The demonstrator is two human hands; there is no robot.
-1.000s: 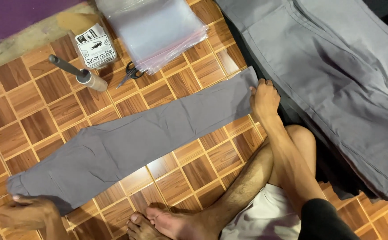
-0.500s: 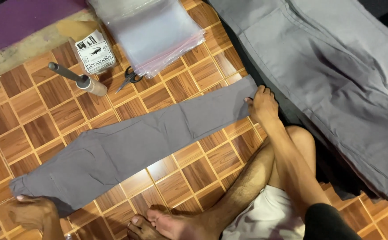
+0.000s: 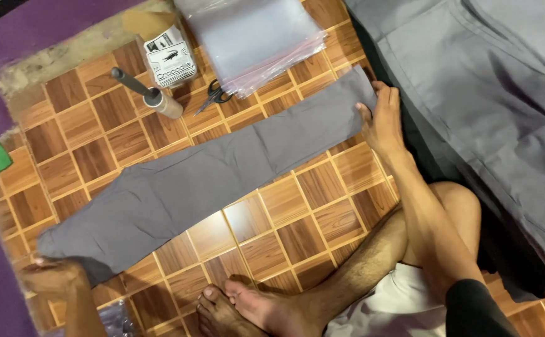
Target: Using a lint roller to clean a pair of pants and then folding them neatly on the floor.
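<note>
A folded pair of grey trousers (image 3: 204, 181) lies stretched out flat and diagonally across the wood-patterned tile floor (image 3: 297, 224), its wide end low at the left and its narrow end up at the right. The left hand (image 3: 53, 278) sits at the wide end, at the lower left corner of the cloth; its fingers (image 3: 67, 267) are curled in at the hem, but blur hides whether they pinch the fabric or only press on it. The right hand (image 3: 381, 122) rests at the narrow end, palm down, with its fingers (image 3: 392, 97) held nearly straight and lying along the cloth's edge, the thumb on the fabric; it presses rather than closes round anything. The trousers thus span the whole gap between the two hands. The person's bare feet (image 3: 247, 306) lie on the floor just below the middle of the garment, apart from it. Above the trousers, near but not touching, are scissors (image 3: 211, 97), a tape roll on a dark-handled dispenser (image 3: 154, 97), a small printed box (image 3: 171, 57) and a stack of clear plastic bags (image 3: 254, 40). More grey cloth (image 3: 484, 93) is heaped at the right, just beyond the right hand.
</note>
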